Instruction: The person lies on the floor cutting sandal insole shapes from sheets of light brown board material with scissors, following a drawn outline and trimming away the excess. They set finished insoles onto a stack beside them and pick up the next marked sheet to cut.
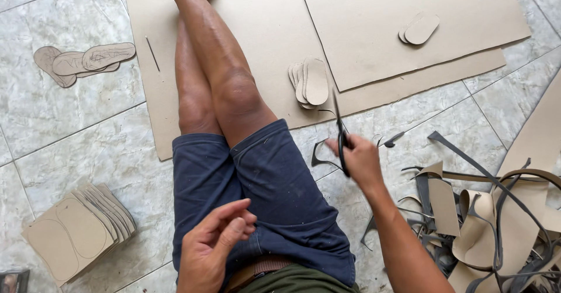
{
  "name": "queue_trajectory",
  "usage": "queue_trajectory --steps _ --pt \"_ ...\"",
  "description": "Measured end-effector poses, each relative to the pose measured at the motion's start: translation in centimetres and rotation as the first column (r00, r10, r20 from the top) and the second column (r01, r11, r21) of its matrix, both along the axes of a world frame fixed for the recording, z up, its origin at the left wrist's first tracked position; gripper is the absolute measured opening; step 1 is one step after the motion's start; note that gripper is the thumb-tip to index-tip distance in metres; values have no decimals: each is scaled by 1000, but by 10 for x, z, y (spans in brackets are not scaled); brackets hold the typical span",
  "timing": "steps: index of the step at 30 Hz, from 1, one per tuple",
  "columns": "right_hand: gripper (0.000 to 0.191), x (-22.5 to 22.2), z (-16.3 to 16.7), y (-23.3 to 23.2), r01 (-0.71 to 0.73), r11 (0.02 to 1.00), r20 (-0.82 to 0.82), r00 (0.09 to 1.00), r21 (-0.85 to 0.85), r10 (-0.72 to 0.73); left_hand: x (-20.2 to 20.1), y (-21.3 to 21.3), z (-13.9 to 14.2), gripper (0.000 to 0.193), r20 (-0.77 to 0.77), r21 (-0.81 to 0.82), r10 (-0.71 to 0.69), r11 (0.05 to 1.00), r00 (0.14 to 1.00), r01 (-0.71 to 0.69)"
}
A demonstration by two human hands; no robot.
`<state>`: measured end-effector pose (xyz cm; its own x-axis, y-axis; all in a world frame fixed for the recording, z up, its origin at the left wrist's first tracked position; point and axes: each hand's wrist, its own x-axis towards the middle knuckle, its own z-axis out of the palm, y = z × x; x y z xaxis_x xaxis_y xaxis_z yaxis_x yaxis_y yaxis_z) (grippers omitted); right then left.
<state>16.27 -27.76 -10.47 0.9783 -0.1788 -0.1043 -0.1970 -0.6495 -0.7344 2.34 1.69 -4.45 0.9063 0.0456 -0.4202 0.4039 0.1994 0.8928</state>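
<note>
Cardboard sheets (374, 30) far on floor, offcut pile (497, 223) right. Right hand (359, 161) grips black scissors (340, 135) (blades pointing away) beside right thigh. Left hand (213, 246) holds nothing, fingers loosely curled over lap.

a stack of cut soles (310, 82) lies on a big cardboard sheet (263, 30), and a second sheet (374, 30) on top carries two more soles (419, 28). three loose soles (82, 62) sit on the tile floor (70, 135) at left. a pile of marked cards (79, 231) rests lower left. offcut strips (497, 223) heap at right.
</note>
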Motion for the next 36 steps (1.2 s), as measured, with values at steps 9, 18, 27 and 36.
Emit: queue_trajectory --steps 9,18,27,36 --pt "35 -64 -41 -30 -133 934 -120 988 -332 98 -1 13 -42 35 17 63 -31 998 999 30" --pt "47 -69 35 -95 118 865 -153 964 -488 -218 -15 69 -51 32 155 279 296 902 943 -329" --pt "45 -56 51 26 -243 918 174 965 313 196 -23 117 -72 30 257 609 400 640 880 -469" --pt "41 -70 23 115 -677 668 45 712 308 701 -51 170 -66 63 147 989 422 -57 895 -136"
